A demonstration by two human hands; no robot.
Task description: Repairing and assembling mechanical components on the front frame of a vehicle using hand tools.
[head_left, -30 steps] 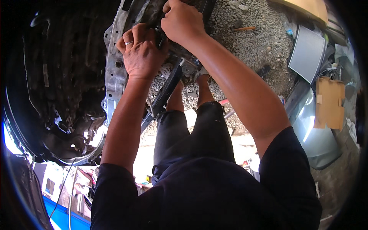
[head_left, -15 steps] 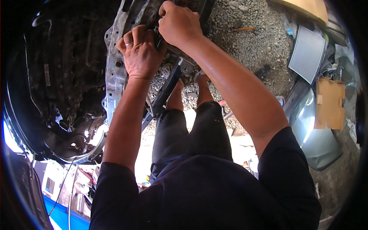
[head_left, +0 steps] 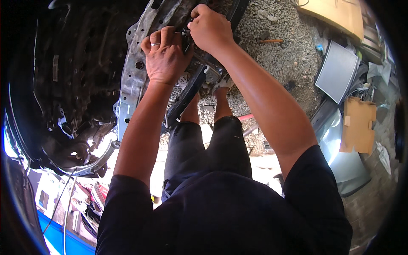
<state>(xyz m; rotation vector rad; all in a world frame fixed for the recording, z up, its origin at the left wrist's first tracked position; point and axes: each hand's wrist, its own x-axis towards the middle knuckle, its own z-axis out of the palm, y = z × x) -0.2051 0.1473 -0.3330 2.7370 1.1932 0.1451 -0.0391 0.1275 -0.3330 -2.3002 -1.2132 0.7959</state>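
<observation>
My left hand [head_left: 167, 55], with a ring on one finger, lies over a grey, worn metal car frame panel [head_left: 131, 85] with round holes. Its fingers are bent down and close round something hidden beneath them. Just right of them a small dark ribbed part [head_left: 184, 35] shows. My right hand [head_left: 211, 29] is closed like a fist beside it, a little farther away; what it grips is hidden under the fingers. Below the hands a black bar [head_left: 187, 93] slants down to the left from the frame.
The dark engine bay or car underside [head_left: 76, 76] fills the left. Gravel [head_left: 276, 63] covers the ground, with an orange stick [head_left: 271, 41] on it. At right are a grey flat panel [head_left: 338, 70], a cardboard piece [head_left: 359, 125] and a silver body panel [head_left: 350, 170].
The view has shifted slightly, so the frame and both hands sit farther right in the picture. Both hands keep nearly the same grip and place on the frame.
</observation>
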